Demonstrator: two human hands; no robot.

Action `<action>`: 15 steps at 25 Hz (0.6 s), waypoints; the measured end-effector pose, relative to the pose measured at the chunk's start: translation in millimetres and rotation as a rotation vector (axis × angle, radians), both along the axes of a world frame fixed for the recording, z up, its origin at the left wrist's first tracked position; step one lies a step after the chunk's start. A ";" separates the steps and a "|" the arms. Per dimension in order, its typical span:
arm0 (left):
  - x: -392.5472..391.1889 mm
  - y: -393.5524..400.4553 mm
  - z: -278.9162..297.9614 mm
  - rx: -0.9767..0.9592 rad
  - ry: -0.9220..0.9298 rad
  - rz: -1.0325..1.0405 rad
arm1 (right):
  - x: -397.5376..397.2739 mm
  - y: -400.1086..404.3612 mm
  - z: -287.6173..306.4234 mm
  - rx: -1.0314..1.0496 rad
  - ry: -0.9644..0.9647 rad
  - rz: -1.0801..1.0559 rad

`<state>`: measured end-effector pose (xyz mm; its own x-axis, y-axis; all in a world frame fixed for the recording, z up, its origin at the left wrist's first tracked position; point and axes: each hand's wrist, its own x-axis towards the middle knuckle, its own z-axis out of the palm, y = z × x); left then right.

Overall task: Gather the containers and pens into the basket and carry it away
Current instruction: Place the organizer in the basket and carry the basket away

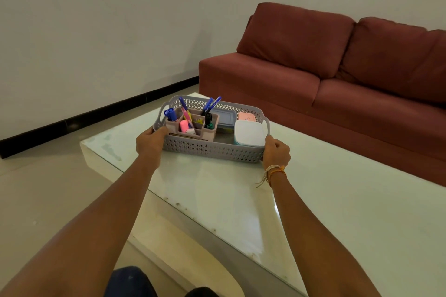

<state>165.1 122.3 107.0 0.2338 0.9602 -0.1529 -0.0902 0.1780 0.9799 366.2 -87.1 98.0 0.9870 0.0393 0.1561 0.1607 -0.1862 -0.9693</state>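
Note:
A grey perforated basket (212, 149) rests on the glass-topped table (337, 200). Inside it stands a pinkish pen organiser (190, 134) with several pens and markers (184, 109) upright in it. To its right lie a white-lidded container (248, 134), a blue-grey lidded box (225, 117) and a small pink box (246, 116). My left hand (149, 142) is closed on the basket's left handle. My right hand (276, 152) is closed on its right handle.
A dark red sofa (337, 75) stands just behind the table to the right. Tiled floor (48, 188) and a white wall with black skirting lie to the left. My knees show at the bottom edge.

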 end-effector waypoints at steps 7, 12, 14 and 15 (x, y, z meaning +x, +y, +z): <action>-10.9 -24.9 7.1 -0.197 -0.196 0.004 | -9.9 -37.3 17.3 0.115 0.292 0.195; -8.5 -20.1 0.2 -0.100 -0.125 -0.022 | -2.5 -36.8 6.9 0.064 0.202 0.193; -0.1 -11.5 -8.3 0.058 -0.014 -0.005 | 1.6 -31.9 -2.9 0.094 0.123 0.139; 5.7 -4.9 -12.7 0.151 0.050 0.005 | 6.5 -29.5 -8.5 0.107 0.087 0.114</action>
